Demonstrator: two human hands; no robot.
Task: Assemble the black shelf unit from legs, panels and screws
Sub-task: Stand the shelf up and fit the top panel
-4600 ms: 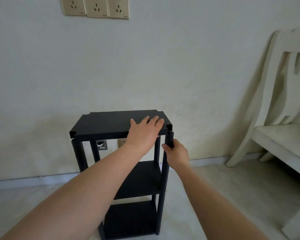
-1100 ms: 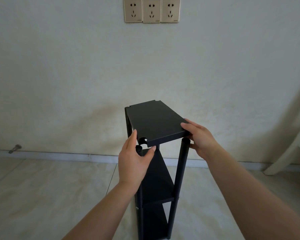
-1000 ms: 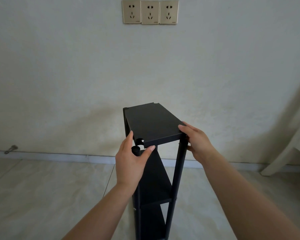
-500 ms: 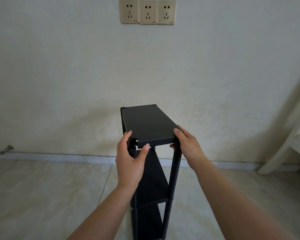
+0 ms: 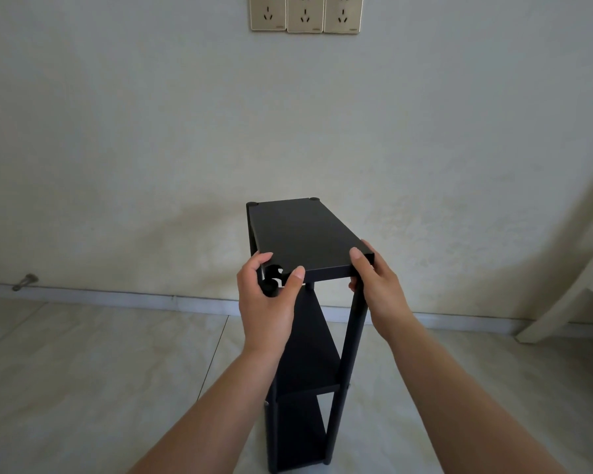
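The black shelf unit (image 5: pixel 308 364) stands upright on the floor, its narrow end toward me. Its top panel (image 5: pixel 302 234) lies across the legs, with two leg tops seated in the far corners. My left hand (image 5: pixel 266 309) curls around the near left corner, where the notch shows a gap above the near left leg top (image 5: pixel 269 288). My right hand (image 5: pixel 377 289) grips the near right corner of the panel and the top of the near right leg (image 5: pixel 351 340). Two lower panels sit below.
A pale wall is right behind the unit, with three sockets (image 5: pixel 305 12) high up. A small metal piece (image 5: pixel 24 281) lies by the skirting at the left. A white chair leg (image 5: pixel 562 302) slants at the right. Tiled floor surrounds the unit.
The unit was turned from broadside to end-on. Over the last second the top panel has come down and levelled, its far corners now seated on the legs; both hands stay on the near corners.
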